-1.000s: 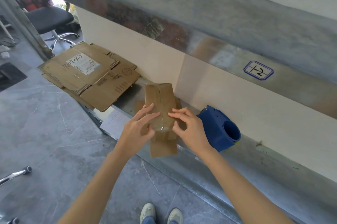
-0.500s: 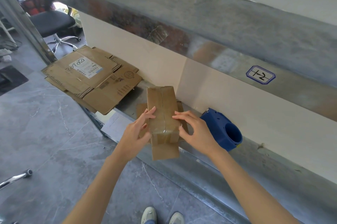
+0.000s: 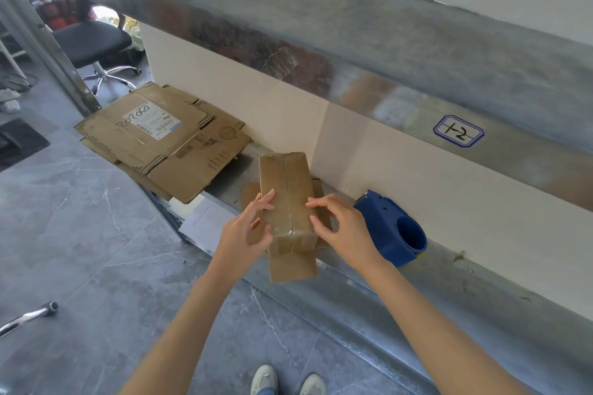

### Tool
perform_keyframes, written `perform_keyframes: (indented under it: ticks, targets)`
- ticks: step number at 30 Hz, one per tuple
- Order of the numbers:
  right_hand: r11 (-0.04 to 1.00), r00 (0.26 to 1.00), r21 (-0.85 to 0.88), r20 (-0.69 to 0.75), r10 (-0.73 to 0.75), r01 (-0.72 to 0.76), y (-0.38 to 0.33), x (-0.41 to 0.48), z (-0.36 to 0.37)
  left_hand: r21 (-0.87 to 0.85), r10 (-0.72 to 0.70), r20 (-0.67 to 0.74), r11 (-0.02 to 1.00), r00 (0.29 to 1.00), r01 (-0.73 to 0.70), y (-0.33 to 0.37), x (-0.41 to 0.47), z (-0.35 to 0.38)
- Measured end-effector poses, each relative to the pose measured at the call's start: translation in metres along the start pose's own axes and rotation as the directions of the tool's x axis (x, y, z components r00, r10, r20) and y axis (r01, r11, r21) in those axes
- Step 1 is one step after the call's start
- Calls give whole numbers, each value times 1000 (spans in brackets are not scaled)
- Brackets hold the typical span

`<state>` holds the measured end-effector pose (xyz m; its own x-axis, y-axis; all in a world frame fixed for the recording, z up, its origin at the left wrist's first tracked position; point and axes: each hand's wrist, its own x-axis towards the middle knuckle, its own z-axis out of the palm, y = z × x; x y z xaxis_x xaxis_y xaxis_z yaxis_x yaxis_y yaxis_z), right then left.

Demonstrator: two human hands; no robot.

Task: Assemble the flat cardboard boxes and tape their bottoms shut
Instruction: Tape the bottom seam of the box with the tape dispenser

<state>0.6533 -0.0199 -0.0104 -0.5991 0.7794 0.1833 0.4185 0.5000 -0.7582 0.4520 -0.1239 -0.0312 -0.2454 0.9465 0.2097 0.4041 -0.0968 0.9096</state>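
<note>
The small cardboard box (image 3: 285,198) stands bottom-up on the metal ledge (image 3: 353,292) just beside the pale wall, between the two hands; it is a narrow brown oblong of plain corrugated board, its two top flaps meeting at a straight central seam; a glossy clear strip of tape covers that seam and folds down over the near end, while loose flaps splay out at its base and one hangs past the ledge's edge; we see the left hand (image 3: 244,234) grip the box's left upper edge, its fingers bent and slightly spread, the thumb against the near corner; the right hand (image 3: 346,231) arches over the right edge, its bent fingertips set apart on the taped top, its thumb hidden from us; just right of that hand a blue plastic tape dispenser (image 3: 391,227) with a round hollow core lies on the ledge; to the left, flattened cardboard sheets (image 3: 179,153) lie stacked and overhang the ledge, the top one bearing a white shipping label (image 3: 150,121) with a barcode and black marker writing that we cannot read with certainty; a white paper sheet (image 3: 202,221) lies near the left hand; on the brushed metal beam above, a blue-bordered sticker (image 3: 459,135) carries handwriting that looks like "1-2"; beyond the sheets stands a black office chair (image 3: 93,44); below lie veined grey floor tiles (image 3: 80,234) and a pair of pale shoes (image 3: 285,380).
</note>
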Motion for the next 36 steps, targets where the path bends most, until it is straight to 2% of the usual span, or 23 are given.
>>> perform_keyframes:
  ticks: [2,5,8,10,14,19,25,36]
  targets:
    - [1000,999,-14,30,17,-16,-2,1,0,-25,-14,-1,1000,1000,14,0,1,1]
    - [998,981,-39,181,63,-57,0,3,-9,-9,-46,129,999,991,47,-1,6,-10]
    - [997,955,-75,295,25,-4,7,6,-23,63,-52,267,997,962,36,-3,14,-26]
    - [994,951,-102,308,-2,35,9,11,-27,68,-46,279,997,959,28,-3,18,-29]
    - [995,977,-79,208,-42,60,7,14,-23,33,-15,206,999,979,8,-6,16,-24]
    - [986,985,-127,150,-85,104,5,4,-10,46,13,152,999,988,-20,-7,9,-16]
    - [982,996,-170,51,-71,78,-4,4,0,46,24,27,999,999,-26,-4,6,-3]
    - [978,1000,-209,-3,-22,21,-12,1,12,20,32,-9,999,999,-32,0,6,4]
